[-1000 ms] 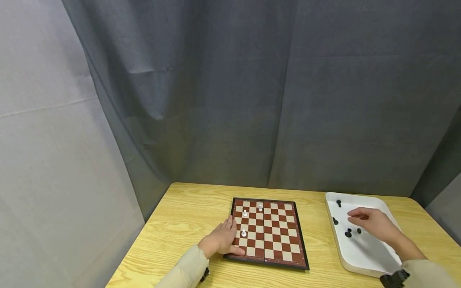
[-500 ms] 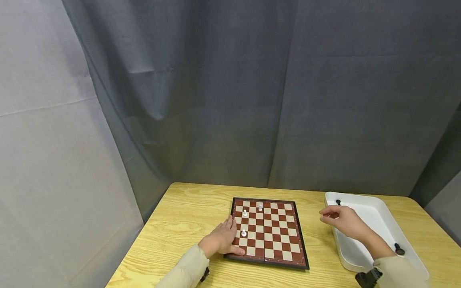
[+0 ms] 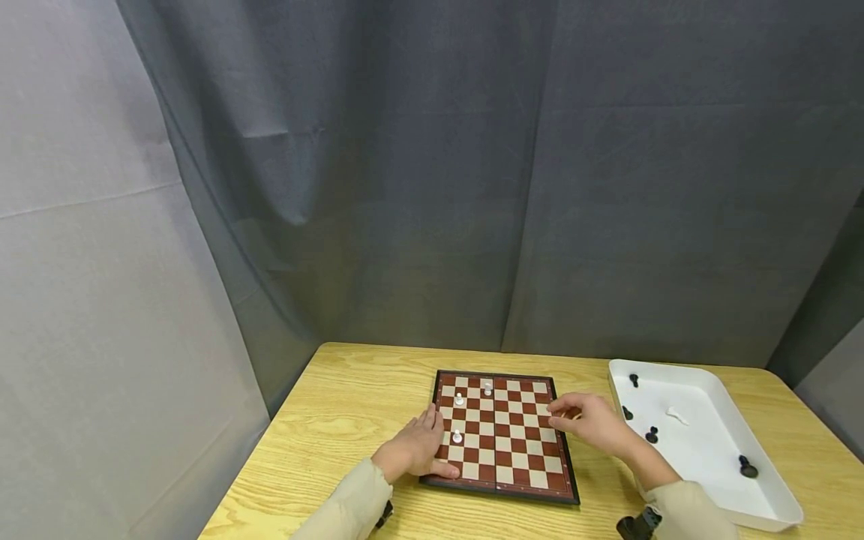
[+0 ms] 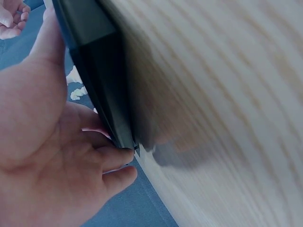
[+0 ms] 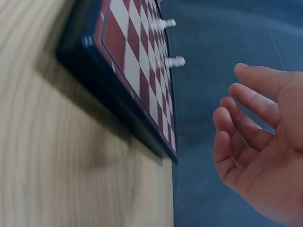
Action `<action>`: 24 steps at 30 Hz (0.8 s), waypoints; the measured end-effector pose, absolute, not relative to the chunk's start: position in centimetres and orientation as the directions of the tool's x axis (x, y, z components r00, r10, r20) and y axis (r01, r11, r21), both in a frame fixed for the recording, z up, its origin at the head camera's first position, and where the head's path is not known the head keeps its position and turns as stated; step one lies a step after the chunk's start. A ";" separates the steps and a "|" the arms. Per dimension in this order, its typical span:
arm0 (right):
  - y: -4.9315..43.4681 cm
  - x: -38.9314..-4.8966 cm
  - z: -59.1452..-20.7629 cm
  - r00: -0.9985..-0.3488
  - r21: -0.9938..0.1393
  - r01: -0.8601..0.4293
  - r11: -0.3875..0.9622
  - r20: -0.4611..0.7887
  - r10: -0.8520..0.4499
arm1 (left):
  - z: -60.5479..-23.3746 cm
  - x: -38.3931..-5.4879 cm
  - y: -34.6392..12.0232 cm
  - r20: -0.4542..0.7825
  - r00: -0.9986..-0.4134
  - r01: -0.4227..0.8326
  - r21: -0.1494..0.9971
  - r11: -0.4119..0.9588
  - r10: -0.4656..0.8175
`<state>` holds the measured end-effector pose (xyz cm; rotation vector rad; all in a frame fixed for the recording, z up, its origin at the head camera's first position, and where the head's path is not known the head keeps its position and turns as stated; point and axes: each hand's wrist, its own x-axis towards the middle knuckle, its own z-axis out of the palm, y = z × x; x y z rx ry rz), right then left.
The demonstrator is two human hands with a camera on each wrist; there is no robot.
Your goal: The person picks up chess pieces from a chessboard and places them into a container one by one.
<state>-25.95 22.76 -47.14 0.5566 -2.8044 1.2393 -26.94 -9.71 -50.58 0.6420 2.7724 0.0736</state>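
A folding red-and-white chessboard (image 3: 516,433) lies on the table, with three white chess pieces standing on its left half: one piece (image 3: 457,436) nearer me, and two pieces (image 3: 459,400) farther back. My left hand (image 3: 410,448) rests along the board's left edge, thumb over the near corner; the left wrist view shows its fingers against the dark rim (image 4: 102,80). Over the board's right edge hovers my right hand (image 3: 597,426). In the right wrist view its fingers (image 5: 246,113) are loosely bent, apart from the board, and nothing shows between them.
A white tray (image 3: 709,480) stands to the right. Inside lie several black chess pieces, among them one piece (image 3: 748,466) near its right wall, and a small white object (image 3: 677,416). Grey curtains (image 3: 432,187) hang behind the wooden table (image 3: 364,382).
My right hand has moved left from above the tray to the board's right edge, uncovering the tray's contents. My left hand and the pieces on the board have stayed put.
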 end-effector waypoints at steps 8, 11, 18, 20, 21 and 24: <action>19.8 -26.2 -48.3 -0.919 -0.747 -0.343 0.569 0.142 -0.367 | -50.4 -26.6 -9.6 -0.267 -0.861 0.420 0.111 0.901 0.434; 18.8 -26.3 -48.5 -0.911 -0.753 -0.350 0.557 0.136 -0.388 | -50.3 -26.6 -9.6 -0.268 -0.859 0.422 0.108 0.900 0.435; 16.3 -26.6 -49.0 -0.891 -0.756 -0.371 0.539 0.126 -0.436 | -50.3 -26.6 -9.6 -0.266 -0.858 0.430 0.098 0.898 0.440; 15.7 -26.6 -49.0 -0.891 -0.759 -0.365 0.539 0.117 -0.439 | -50.3 -26.6 -9.6 -0.267 -0.858 0.429 0.098 0.898 0.439; 15.4 -26.6 -49.0 -0.889 -0.758 -0.367 0.538 0.115 -0.444 | -50.3 -26.6 -9.6 -0.267 -0.858 0.428 0.099 0.898 0.438; 14.5 -26.8 -49.3 -0.890 -0.756 -0.356 0.549 0.095 -0.446 | -50.2 -26.6 -9.6 -0.270 -0.860 0.421 0.101 0.901 0.432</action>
